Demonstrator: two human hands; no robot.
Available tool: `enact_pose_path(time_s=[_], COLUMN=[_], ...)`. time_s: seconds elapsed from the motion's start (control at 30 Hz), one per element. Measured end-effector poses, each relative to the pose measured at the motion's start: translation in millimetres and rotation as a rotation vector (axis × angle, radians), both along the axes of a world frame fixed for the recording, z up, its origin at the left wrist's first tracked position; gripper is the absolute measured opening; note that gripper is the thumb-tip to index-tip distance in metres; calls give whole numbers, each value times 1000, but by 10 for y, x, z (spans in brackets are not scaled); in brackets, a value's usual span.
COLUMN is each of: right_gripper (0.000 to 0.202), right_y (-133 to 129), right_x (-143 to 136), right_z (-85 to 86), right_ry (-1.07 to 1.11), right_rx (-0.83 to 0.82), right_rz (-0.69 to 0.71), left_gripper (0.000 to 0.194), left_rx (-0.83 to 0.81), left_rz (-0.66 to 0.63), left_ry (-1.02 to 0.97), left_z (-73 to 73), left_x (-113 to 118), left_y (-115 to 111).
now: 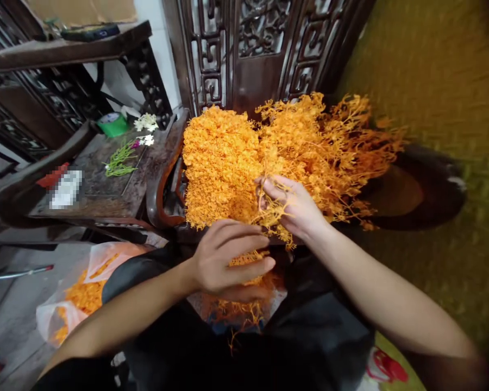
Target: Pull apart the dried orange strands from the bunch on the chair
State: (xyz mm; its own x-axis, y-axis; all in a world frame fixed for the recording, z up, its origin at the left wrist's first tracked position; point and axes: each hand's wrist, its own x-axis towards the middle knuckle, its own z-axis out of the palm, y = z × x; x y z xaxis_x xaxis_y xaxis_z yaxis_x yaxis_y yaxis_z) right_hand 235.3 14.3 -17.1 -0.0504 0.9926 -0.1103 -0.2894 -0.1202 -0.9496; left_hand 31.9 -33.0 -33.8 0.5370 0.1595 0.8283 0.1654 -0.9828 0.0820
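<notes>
My right hand (295,206) is closed round the thin stems of a small orange artificial flower sprig (275,214), in front of the big orange mass. To its left hovers my left hand (232,258), fingers spread and curved with nothing visible in them, over a bag of orange bits (244,309) at my lap. Behind my hands a dense block of orange blossoms (222,157) is piled up on the seat. A looser heap of branching orange sprigs (321,146) spreads to the right of it.
On the dark wooden side table (101,203) lie green tape (113,124), green stems (122,160) and white flowers (145,122). A plastic bag with orange pieces (83,293) sits on the floor at left. Carved wooden panels (258,81) rise at the back.
</notes>
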Motion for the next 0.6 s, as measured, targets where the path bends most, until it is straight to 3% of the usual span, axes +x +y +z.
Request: enact_pose_path(time_s=[0.1, 0.2, 0.27, 0.33, 0.43, 0.6], right_gripper=[40, 36, 36, 37, 37, 43], right_y=[37, 3, -40, -73, -71, 12], right_x=[128, 121, 63, 4, -18, 81], right_z=[-21, -102, -163, -206, -215, -201], right_ry=[33, 47, 56, 57, 19, -63], right_rx=[25, -8, -12, 6, 21, -36], right_rz=[-2, 123, 154, 136, 117, 118], left_gripper=[18, 19, 37, 49, 46, 36], left_rx=[-233, -791, -1219, -1537, -1702, -1702], left_rz=[205, 334, 214, 49, -24, 48], left_ry=[-108, -178, -199, -173, -199, -436], left_z=[106, 91, 21, -51, -109, -125], left_x=[-28, 61, 133, 181, 200, 157], left_y=[52, 176, 267, 333, 383, 443])
